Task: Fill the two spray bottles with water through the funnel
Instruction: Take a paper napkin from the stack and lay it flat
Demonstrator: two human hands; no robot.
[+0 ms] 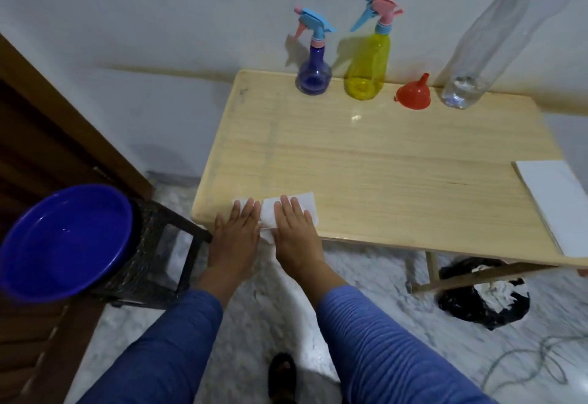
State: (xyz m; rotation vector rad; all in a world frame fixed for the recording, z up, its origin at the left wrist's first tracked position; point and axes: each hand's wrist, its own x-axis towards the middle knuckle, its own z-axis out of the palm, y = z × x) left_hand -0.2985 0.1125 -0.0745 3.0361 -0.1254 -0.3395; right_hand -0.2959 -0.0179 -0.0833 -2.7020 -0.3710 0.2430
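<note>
A purple spray bottle [313, 69] and a taller yellow spray bottle [369, 66] stand capped at the table's far edge by the wall. Right of them an orange funnel [413, 93] rests mouth down, and a tall clear plastic bottle [486, 40] with a little water at its bottom stands beside it. At the near left corner of the wooden table [381, 161], my left hand [237, 228] and my right hand [291, 228] lie flat, fingers spread, pressing on a white paper towel [302, 204].
A blue basin [60, 241] holding water sits on a dark stool [165, 244] left of the table. A white sheet [560, 203] lies on the table's right edge. A black bag [483, 295] and a cable [541, 359] lie on the floor.
</note>
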